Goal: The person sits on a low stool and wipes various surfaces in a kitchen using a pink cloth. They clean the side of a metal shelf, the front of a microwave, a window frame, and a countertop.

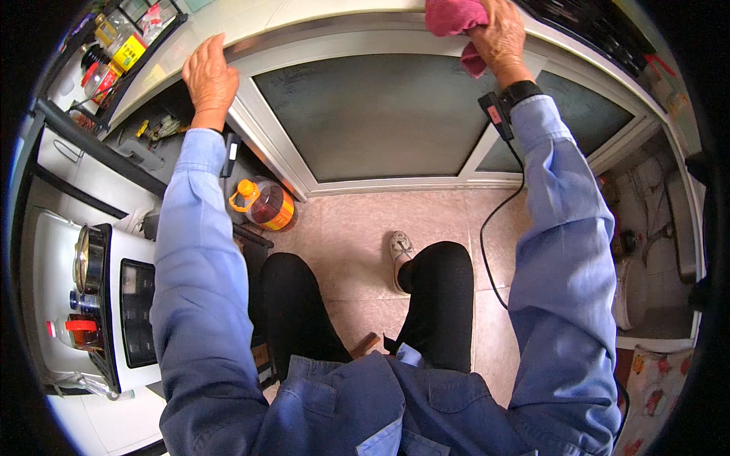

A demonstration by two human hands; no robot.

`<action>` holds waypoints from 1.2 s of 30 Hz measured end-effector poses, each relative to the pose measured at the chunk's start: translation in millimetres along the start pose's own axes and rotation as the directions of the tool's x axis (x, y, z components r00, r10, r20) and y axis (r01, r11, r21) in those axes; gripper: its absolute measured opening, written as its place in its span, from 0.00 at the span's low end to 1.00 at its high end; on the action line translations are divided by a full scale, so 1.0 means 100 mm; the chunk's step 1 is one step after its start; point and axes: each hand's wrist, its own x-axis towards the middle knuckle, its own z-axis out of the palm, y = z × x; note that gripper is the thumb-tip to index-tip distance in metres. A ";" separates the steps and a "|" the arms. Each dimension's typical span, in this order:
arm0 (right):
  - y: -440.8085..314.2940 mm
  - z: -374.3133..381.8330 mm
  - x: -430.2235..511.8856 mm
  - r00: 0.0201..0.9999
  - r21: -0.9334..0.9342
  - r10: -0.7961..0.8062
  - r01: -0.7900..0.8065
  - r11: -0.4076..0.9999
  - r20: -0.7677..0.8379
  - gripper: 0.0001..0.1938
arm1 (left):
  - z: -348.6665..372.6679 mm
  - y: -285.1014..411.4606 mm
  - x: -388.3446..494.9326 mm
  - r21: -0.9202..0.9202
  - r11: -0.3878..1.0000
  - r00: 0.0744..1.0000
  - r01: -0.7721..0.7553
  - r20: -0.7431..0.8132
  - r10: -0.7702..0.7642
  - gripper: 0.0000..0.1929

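Note:
My right hand [502, 40] grips a dark pink cloth [456, 16] at the front edge of the counter. Part of the cloth hangs below my fingers, over the top of the cabinet frame. My left hand [209, 80] holds nothing and reaches to the counter [296, 12] edge on the left; whether its fingertips touch the edge I cannot tell. Below the counter stands a cabinet with frosted sliding panels [376, 114] in a pale frame. A black device with a cable [495, 117] is at my right wrist, and another [230, 157] is at my left.
A large oil bottle [268, 205] with an orange cap stands on the tiled floor [348, 228] by the cabinet's left end. Bottles and jars [122, 51] fill a rack at upper left. A white microwave [134, 319] carries a pot and jars at left. A black stove [587, 34] lies at upper right.

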 end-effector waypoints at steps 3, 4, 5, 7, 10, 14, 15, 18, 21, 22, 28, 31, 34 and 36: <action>-0.06 -0.04 -0.02 0.998 0.004 -0.039 0.040 0.999 -0.052 0.21 | -0.03 0.02 0.00 0.012 1.000 1.000 -0.004 0.023 0.003 0.33; -0.07 -0.05 -0.02 0.998 0.002 -0.038 0.039 0.999 -0.046 0.21 | -0.04 0.02 0.00 0.014 1.000 1.000 -0.015 0.015 0.014 0.33; -0.07 -0.06 -0.01 0.999 0.000 -0.037 0.037 0.999 -0.040 0.22 | -0.04 0.03 0.00 0.014 1.000 0.999 -0.003 0.034 0.002 0.34; -0.08 -0.09 0.01 0.998 -0.015 -0.049 0.049 0.999 -0.047 0.23 | -0.05 0.04 0.00 0.019 1.000 0.999 0.005 0.040 -0.006 0.35; -0.10 -0.12 0.01 1.000 0.006 -0.019 0.019 1.000 -0.004 0.25 | -0.04 0.05 0.01 0.021 0.999 0.997 0.036 0.067 -0.037 0.35; -0.10 -0.11 -0.03 0.995 -0.016 -0.069 0.068 0.998 -0.077 0.25 | -0.05 0.10 0.02 0.038 0.998 0.997 0.052 0.059 -0.054 0.34; -0.07 -0.09 -0.03 0.996 -0.021 -0.067 0.065 0.998 -0.059 0.25 | -0.05 0.11 0.02 0.036 0.997 0.997 0.062 0.053 -0.064 0.33; 0.05 0.06 0.05 0.977 -0.366 0.030 0.051 0.929 0.213 0.15 | -0.06 0.14 0.01 0.016 0.996 0.996 0.082 0.041 -0.083 0.32; 0.19 0.13 0.05 0.986 -0.412 -0.094 0.144 0.900 0.141 0.16 | -0.06 0.15 0.01 0.013 0.997 0.996 0.079 0.036 -0.079 0.31; 0.22 0.14 0.05 0.990 -0.375 -0.128 0.142 0.916 0.062 0.17 | -0.05 0.15 0.01 0.024 0.996 0.996 0.083 0.038 -0.084 0.31; 0.19 0.03 0.01 0.977 -0.193 -0.209 0.198 0.961 -0.039 0.19 | -0.01 0.14 0.02 0.003 0.999 0.998 0.042 -0.040 -0.041 0.27; 0.07 -0.04 0.04 0.985 -0.130 -0.172 0.169 0.977 -0.012 0.20 | -0.05 0.13 0.04 0.001 1.000 0.998 0.024 -0.066 -0.024 0.25; -0.04 -0.08 0.06 0.993 -0.170 -0.116 0.113 0.979 -0.007 0.19 | -0.11 0.13 0.05 -0.024 0.999 0.999 0.044 -0.023 -0.045 0.25; -0.08 -0.09 0.07 0.998 -0.184 -0.058 0.062 0.981 0.031 0.19 | -0.16 0.13 0.06 -0.032 0.998 0.998 0.059 0.006 -0.058 0.27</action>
